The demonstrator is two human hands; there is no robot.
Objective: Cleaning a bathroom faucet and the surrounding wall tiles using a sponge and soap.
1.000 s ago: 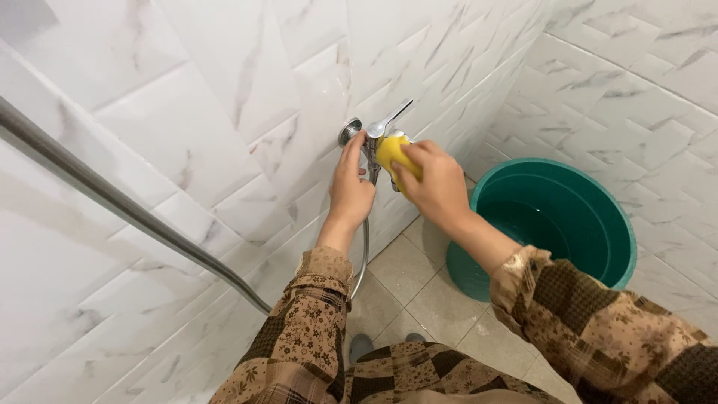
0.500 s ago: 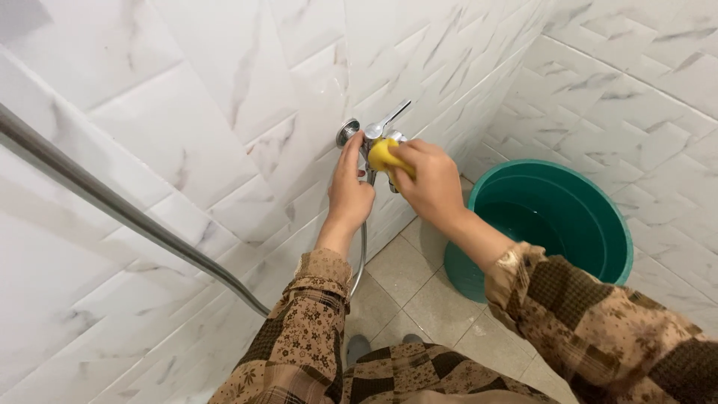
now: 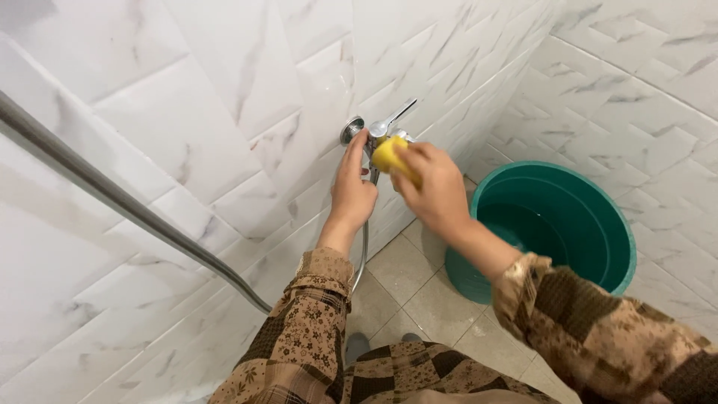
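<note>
The sponge [image 3: 392, 157], yellow, was pressed against the front of the tap [image 3: 381, 133], which stuck out of the marbled tile wall [image 3: 224, 97] at about the height of my hands. My right hand [image 3: 434, 187] was clamped around the sponge, fingers curled over its top and side, so only its left end showed. My left hand [image 3: 351, 187] was wrapped on the tap body just left of the sponge, fingers pointing up toward the round chrome plate [image 3: 351, 129] where the tap met the wall. The two hands sat close together, almost touching at the tap. The tap's lever [image 3: 400, 113] angled up and to the right above my knuckles. A metal hose [image 3: 363, 254] hung down from beneath the tap, running past my left wrist. To the right, near the corner, a green bucket [image 3: 598, 209] stood on the floor tiles [image 3: 411, 277] with water in it. A steel rail [image 3: 127, 209] crossed the wall diagonally at my left.
</note>
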